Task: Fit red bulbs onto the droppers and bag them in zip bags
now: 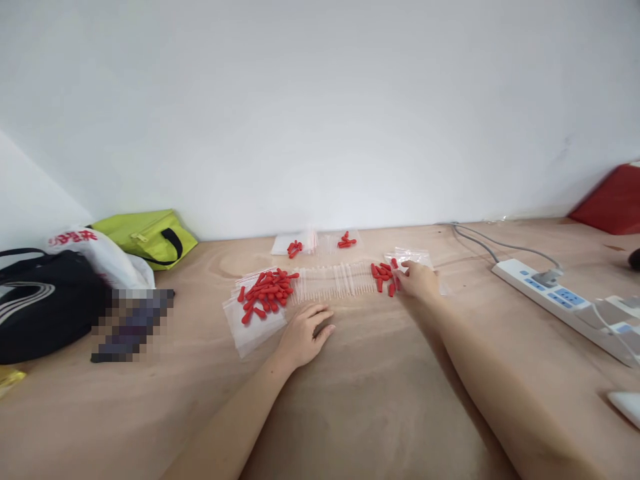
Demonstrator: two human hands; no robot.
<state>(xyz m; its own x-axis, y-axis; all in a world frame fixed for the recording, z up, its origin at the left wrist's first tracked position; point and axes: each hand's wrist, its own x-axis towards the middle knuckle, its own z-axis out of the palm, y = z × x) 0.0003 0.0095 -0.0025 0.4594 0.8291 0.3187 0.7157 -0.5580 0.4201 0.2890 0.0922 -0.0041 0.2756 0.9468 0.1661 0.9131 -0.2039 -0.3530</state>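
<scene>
My left hand (304, 337) lies on the wooden table with fingers apart and nothing in it. Just beyond it is a big pile of red rubber dropper bulbs (270, 290) on clear plastic bags (253, 333). A row of thin clear dropper tubes (335, 281) lies side by side in the middle. At the row's right end my right hand (419, 280) has its fingers closed at a red rubber bulb (395, 263), by a smaller group of red bulbs (381, 272). Part of another clear bag (420, 257) shows under and behind this hand; its fingertips are partly hidden.
Two small bags with red bulbs, left (295, 249) and right (346, 240), lie near the wall. A white power strip (545, 290) with cables stands right. A black bag (50, 300), white plastic bag (113, 260) and lime-green pouch (150, 233) are left; a red object (613, 200) is far right.
</scene>
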